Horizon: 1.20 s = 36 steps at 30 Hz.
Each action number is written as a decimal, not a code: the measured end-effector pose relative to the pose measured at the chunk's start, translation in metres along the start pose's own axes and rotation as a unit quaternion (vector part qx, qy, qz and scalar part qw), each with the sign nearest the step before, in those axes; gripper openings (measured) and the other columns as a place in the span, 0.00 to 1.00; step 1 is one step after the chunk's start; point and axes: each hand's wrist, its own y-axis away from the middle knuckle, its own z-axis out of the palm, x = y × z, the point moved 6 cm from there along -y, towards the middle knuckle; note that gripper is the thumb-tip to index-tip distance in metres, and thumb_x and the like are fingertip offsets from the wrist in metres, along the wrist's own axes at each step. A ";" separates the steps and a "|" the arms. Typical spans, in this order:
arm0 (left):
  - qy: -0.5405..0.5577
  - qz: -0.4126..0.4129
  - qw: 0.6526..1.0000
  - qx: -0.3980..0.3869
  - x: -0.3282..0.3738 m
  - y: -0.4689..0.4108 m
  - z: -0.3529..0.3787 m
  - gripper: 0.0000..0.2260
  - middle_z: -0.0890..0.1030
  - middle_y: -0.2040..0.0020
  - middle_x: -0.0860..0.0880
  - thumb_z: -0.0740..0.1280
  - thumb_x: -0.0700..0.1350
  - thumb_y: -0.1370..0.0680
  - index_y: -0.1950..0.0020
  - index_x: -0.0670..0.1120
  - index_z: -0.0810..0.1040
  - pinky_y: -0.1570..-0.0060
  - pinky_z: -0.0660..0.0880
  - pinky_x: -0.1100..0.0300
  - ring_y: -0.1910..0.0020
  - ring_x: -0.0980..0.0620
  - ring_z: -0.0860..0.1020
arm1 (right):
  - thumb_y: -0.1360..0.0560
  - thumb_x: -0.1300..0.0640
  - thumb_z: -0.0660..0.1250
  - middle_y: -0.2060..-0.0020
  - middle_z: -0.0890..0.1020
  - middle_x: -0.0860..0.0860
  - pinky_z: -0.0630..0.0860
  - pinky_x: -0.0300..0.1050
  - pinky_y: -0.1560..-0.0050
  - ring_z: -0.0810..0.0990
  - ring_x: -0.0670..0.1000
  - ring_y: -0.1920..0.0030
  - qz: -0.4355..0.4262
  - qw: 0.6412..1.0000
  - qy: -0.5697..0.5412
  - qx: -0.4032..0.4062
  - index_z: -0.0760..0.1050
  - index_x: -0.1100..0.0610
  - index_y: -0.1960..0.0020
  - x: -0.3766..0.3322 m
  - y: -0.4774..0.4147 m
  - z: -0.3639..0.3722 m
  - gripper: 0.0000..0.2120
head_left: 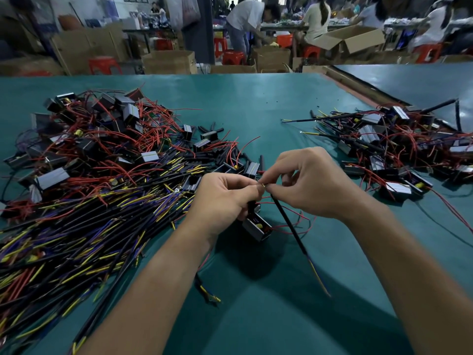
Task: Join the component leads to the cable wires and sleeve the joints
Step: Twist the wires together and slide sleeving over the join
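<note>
My left hand (225,198) and my right hand (312,183) meet over the green table (256,111), fingertips pinched together on a small wire joint (263,185) with a bit of yellow showing. A black cable (291,231) runs down and right from the joint, ending in yellow and blue wires. Below my left hand hangs a small black box component (257,228) with red leads (299,221) looping to the right. The leads' ends are hidden between the fingers.
A big heap of black cables with yellow and blue wires (84,226) fills the left. Behind it lie box components with red leads (102,134) and short black sleeves (212,129). Another pile of components (399,144) sits at the right. People work at benches in the background.
</note>
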 end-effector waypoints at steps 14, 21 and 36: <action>-0.305 0.286 0.908 0.028 0.030 0.017 0.009 0.04 0.78 0.70 0.57 0.74 0.36 0.31 0.62 0.45 0.85 0.67 0.66 0.72 0.71 0.64 0.73 | 0.29 0.62 0.72 0.63 0.83 0.52 0.78 0.53 0.52 0.81 0.53 0.58 0.079 0.983 -0.029 -0.162 0.81 0.50 0.66 0.007 0.003 0.006 0.10; -0.219 0.186 0.958 0.022 0.020 0.008 0.003 0.06 0.78 0.72 0.56 0.73 0.37 0.29 0.63 0.46 0.83 0.72 0.68 0.65 0.74 0.59 0.72 | 0.29 0.60 0.75 0.58 0.83 0.47 0.75 0.35 0.59 0.81 0.45 0.57 0.059 0.988 -0.060 -0.132 0.82 0.50 0.61 0.007 0.004 0.001 0.06; -0.016 0.006 1.000 0.011 0.004 0.000 -0.005 0.05 0.78 0.73 0.52 0.71 0.31 0.28 0.56 0.39 0.80 0.76 0.70 0.66 0.79 0.56 0.70 | 0.29 0.58 0.75 0.60 0.83 0.48 0.74 0.40 0.60 0.80 0.46 0.61 0.025 0.997 -0.048 -0.047 0.85 0.51 0.62 0.005 -0.001 0.001 0.04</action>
